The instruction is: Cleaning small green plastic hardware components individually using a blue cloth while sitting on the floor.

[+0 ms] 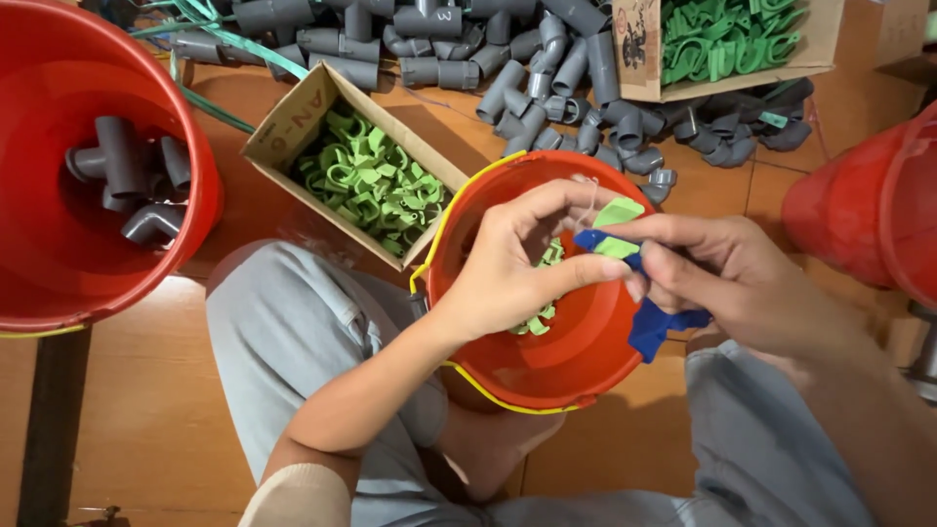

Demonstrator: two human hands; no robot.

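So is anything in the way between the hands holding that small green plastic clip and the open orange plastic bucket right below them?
Nothing visible is. The left hand and right hand hold the small green plastic clip, with a blue cloth piece, directly above the orange plastic bucket, whose open mouth shows only loose green clips inside.

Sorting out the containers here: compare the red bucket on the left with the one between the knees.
The left bucket holds a few grey pipe fittings; the middle bucket holds green clips. The left one stands untouched; both hands work over the middle one. Both are red with yellow-edged rims.
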